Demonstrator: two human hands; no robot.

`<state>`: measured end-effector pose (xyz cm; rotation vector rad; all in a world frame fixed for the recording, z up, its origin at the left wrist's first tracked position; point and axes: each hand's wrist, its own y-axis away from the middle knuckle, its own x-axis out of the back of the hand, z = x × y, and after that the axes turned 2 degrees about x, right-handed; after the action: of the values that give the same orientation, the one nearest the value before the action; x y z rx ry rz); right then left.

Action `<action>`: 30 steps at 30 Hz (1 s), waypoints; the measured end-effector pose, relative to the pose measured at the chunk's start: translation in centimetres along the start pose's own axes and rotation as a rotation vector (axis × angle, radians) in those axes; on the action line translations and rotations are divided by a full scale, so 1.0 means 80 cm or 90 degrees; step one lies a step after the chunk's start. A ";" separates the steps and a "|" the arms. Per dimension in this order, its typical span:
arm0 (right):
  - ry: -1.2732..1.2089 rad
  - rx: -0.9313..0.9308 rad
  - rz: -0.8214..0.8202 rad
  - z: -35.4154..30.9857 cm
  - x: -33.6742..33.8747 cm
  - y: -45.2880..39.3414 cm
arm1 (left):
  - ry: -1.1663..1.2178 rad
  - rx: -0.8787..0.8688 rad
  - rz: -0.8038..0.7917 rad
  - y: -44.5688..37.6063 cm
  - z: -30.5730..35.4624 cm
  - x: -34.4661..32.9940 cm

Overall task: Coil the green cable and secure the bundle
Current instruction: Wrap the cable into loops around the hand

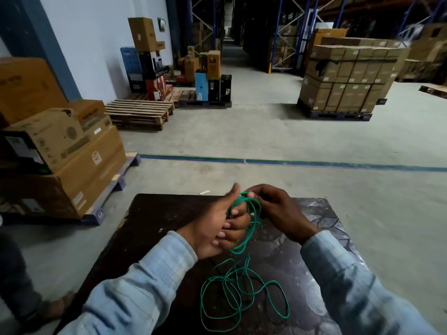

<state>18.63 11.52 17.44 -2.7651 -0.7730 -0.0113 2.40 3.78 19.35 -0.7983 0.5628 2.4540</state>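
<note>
On a dark table in a warehouse, most of the green cable lies loose and tangled near us. Our left hand grips a few finished loops; our right hand pinches the strand beside it. We judge coiling barely begun, securing undone.

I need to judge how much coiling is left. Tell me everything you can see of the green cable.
The green cable is thin, with a smooth plastic-looking sheath. Its upper part is looped round the left hand, and the right hand pinches it at the top. The rest lies in loose, overlapping loops on the dark table. Nothing ties it.
</note>
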 end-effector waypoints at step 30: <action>0.479 0.112 -0.081 0.060 -0.029 0.102 | -0.176 -0.479 0.430 0.011 0.074 0.042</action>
<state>20.45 4.88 10.57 -2.2581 -0.6794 -0.8981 -2.97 7.28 21.84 -0.5477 -0.2901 3.3947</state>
